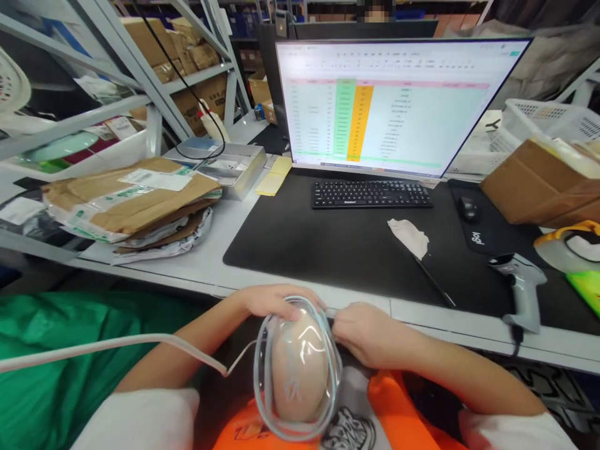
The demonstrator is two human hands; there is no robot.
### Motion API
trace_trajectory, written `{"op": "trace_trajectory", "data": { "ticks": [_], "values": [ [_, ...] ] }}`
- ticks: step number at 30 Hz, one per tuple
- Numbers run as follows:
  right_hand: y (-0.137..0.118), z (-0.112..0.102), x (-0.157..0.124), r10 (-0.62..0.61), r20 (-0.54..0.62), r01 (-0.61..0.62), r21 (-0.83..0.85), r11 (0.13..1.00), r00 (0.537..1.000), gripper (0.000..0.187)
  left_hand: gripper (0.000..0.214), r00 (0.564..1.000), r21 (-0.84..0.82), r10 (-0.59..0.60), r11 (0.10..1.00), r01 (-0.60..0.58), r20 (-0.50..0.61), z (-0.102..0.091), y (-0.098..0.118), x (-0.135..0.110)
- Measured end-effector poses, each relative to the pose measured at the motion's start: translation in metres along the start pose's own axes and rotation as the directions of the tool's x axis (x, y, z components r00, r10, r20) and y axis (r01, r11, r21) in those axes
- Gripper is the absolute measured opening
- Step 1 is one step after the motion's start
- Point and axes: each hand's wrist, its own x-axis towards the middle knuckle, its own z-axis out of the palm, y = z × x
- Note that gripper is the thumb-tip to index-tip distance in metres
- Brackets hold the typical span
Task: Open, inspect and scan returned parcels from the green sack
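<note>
A clear plastic pouch (334,387) with pale blue-grey piping sits in front of my body, below the desk edge. Inside it is a smooth beige oval object (300,375) with faint pale markings. My left hand (281,300) grips the pouch's top left, with fingers over its upper rim. Beside the upper right edge of the pouch, my right hand (368,331) is closed with its fingers curled inward. Whatever those fingertips pinch is hidden. A white strap or cord (154,340) runs in from the left and bends near the pouch.
On the desk are a black keyboard (372,194), a monitor (398,112), a barcode scanner (522,290) and a thin dark stick with pale cloth (410,237). Packages (135,194) are stacked left. A cardboard box (534,178) and tape roll (569,247) stand right.
</note>
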Motion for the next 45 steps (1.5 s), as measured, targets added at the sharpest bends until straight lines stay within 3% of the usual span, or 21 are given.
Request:
{"op": "trace_trajectory", "data": {
  "ticks": [2, 6, 9, 12, 14, 16, 18, 20, 22, 25, 26, 27, 29, 31, 32, 34, 36, 38, 39, 43, 45],
  "values": [
    [-0.01, 0.013, -0.014, 0.01, 0.013, -0.01, -0.024, 1.0, 1.0, 0.018, 0.044, 0.979, -0.099, -0.032, 0.995, 0.012, -0.203, 0.009, -0.017, -0.019],
    [-0.026, 0.036, -0.023, -0.005, -0.023, 0.005, -0.011, 1.0, 1.0, 0.011, 0.045, 0.824, -0.281, -0.149, 0.96, -0.013, -0.547, 0.023, -0.044, -0.034],
    [-0.025, 0.031, -0.017, 0.05, -0.206, -0.071, -0.097, 0.993, 0.977, 0.019, 0.04, 0.699, -0.373, -0.128, 0.904, -0.21, -0.704, 0.027, -0.041, -0.016],
    [-0.018, 0.012, -0.009, 0.114, -0.398, -0.235, -0.269, 0.934, 0.91, 0.029, 0.038, 0.536, -0.363, -0.076, 0.814, -0.453, -0.841, 0.022, -0.032, 0.014],
    [-0.014, 0.0, -0.006, 0.143, -0.479, -0.339, -0.351, 0.873, 0.866, 0.032, 0.037, 0.459, -0.303, -0.03, 0.789, -0.535, -0.888, 0.015, -0.028, 0.035],
    [-0.01, -0.01, -0.004, 0.182, -0.531, -0.436, -0.404, 0.804, 0.828, 0.033, 0.035, 0.43, -0.26, 0.017, 0.774, -0.577, -0.903, 0.007, -0.024, 0.052],
    [-0.008, -0.017, -0.007, 0.189, -0.528, -0.459, -0.444, 0.769, 0.828, 0.033, 0.033, 0.433, -0.258, 0.04, 0.753, -0.606, -0.901, -0.001, -0.02, 0.066],
    [-0.004, -0.022, -0.011, 0.168, -0.49, -0.411, -0.445, 0.796, 0.855, 0.03, 0.03, 0.428, -0.272, 0.033, 0.727, -0.631, -0.903, -0.005, -0.015, 0.077],
    [0.006, -0.027, -0.014, 0.153, -0.498, -0.38, -0.394, 0.837, 0.853, 0.028, 0.028, 0.409, -0.298, 0.004, 0.681, -0.669, -0.912, -0.002, -0.011, 0.089],
    [0.032, -0.04, -0.018, 0.216, -0.614, -0.461, -0.273, 0.844, 0.759, 0.025, 0.027, 0.363, -0.333, -0.066, 0.576, -0.747, -0.929, 0.014, -0.009, 0.108],
    [0.043, -0.047, -0.019, 0.251, -0.652, -0.494, -0.218, 0.842, 0.715, 0.024, 0.024, 0.375, -0.355, -0.084, 0.562, -0.747, -0.923, 0.02, -0.01, 0.112],
    [0.054, -0.055, -0.02, 0.287, -0.68, -0.514, -0.154, 0.844, 0.675, 0.022, 0.021, 0.418, -0.389, -0.088, 0.572, -0.722, -0.904, 0.025, -0.011, 0.113],
    [0.069, -0.073, -0.024, 0.36, -0.677, -0.495, -0.008, 0.869, 0.642, 0.02, 0.023, 0.591, -0.48, -0.056, 0.647, -0.592, -0.805, 0.029, -0.015, 0.107],
    [0.072, -0.088, -0.029, 0.405, -0.57, -0.412, 0.125, 0.903, 0.715, 0.022, 0.034, 0.758, -0.527, -0.008, 0.724, -0.445, -0.652, 0.025, -0.019, 0.09],
    [0.069, -0.094, -0.031, 0.409, -0.493, -0.37, 0.181, 0.911, 0.767, 0.024, 0.042, 0.813, -0.532, 0.017, 0.749, -0.396, -0.582, 0.02, -0.022, 0.079],
    [0.057, -0.098, -0.035, 0.383, -0.353, -0.301, 0.264, 0.916, 0.854, 0.028, 0.063, 0.893, -0.533, 0.06, 0.784, -0.318, -0.446, 0.013, -0.026, 0.058],
    [0.043, -0.094, -0.036, 0.341, -0.274, -0.247, 0.325, 0.913, 0.899, 0.03, 0.084, 0.962, -0.523, 0.094, 0.824, -0.219, -0.255, 0.012, -0.03, 0.042],
    [0.033, -0.085, -0.033, 0.285, -0.202, -0.191, 0.386, 0.902, 0.937, 0.031, 0.087, 0.985, -0.493, 0.137, 0.854, -0.17, -0.102, 0.022, -0.034, 0.036],
    [0.03, -0.079, -0.03, 0.257, -0.162, -0.172, 0.41, 0.896, 0.953, 0.03, 0.086, 0.983, -0.476, 0.168, 0.86, -0.185, -0.079, 0.03, -0.035, 0.036],
    [0.021, -0.06, -0.012, 0.247, -0.064, -0.208, 0.361, 0.909, 0.967, 0.026, 0.103, 0.954, -0.391, 0.266, 0.87, -0.299, -0.137, 0.065, -0.032, 0.044],
    [0.016, -0.059, -0.007, 0.26, -0.045, -0.235, 0.305, 0.923, 0.964, 0.027, 0.1, 0.954, -0.327, 0.256, 0.898, -0.295, -0.157, 0.074, -0.028, 0.041]
  ]
}}
